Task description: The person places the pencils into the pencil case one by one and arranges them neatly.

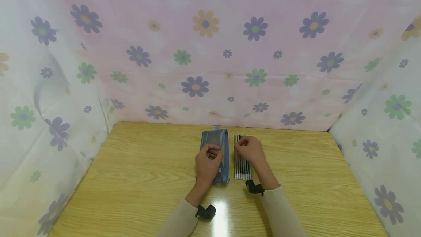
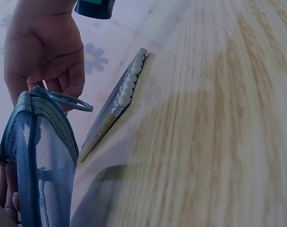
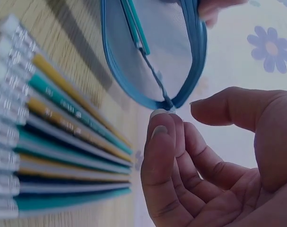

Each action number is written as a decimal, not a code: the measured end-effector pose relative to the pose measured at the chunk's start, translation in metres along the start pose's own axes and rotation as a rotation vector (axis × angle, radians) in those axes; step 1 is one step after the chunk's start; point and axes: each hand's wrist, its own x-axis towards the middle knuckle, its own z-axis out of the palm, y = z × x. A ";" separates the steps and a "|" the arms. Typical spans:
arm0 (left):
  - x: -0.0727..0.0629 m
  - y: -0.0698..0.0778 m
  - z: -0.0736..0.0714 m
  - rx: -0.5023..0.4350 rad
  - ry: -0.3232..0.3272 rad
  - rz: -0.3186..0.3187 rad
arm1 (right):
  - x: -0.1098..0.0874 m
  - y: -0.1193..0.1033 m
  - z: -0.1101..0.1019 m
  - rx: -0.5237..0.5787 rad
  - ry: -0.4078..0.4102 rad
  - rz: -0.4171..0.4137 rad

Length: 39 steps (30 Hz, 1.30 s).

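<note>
A blue mesh zip pencil case [image 1: 215,136] lies lengthwise on the table, and my left hand [image 1: 209,163] is over it, fingers curled and gripping its edge. In the left wrist view, those fingers [image 2: 10,184] show at the case's side, and a loop-shaped zipper pull [image 2: 70,100] sticks out at its end. My right hand [image 1: 251,152] hovers over a row of several pencils [image 1: 242,173] just right of the case. The right wrist view shows its thumb apart from its bent fingers [image 3: 164,165], with nothing held. The pencils' white erasers face me.
The wooden table [image 1: 141,171] reaches out on both sides. Flower-printed cloth [image 1: 223,46] hangs behind it and along the left and right. A black wrist device [image 1: 206,212] is on the left wrist, another [image 1: 254,187] on the right.
</note>
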 end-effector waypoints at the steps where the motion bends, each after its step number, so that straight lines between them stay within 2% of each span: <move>1: 0.000 0.000 0.000 -0.001 0.006 0.003 | 0.000 0.001 -0.002 -0.004 0.005 0.003; 6: 0.000 0.002 0.001 -0.004 0.021 0.011 | 0.000 0.009 -0.011 -0.026 0.018 0.011; 17: 0.001 0.002 -0.002 0.000 -0.009 0.004 | 0.004 0.026 -0.027 -0.157 0.054 -0.002; 29: 0.000 0.003 -0.001 0.005 0.006 0.006 | 0.007 0.036 -0.028 -0.271 0.069 0.031; 39: 0.000 0.003 0.003 0.030 0.024 -0.015 | 0.008 0.043 -0.023 -0.291 0.087 0.043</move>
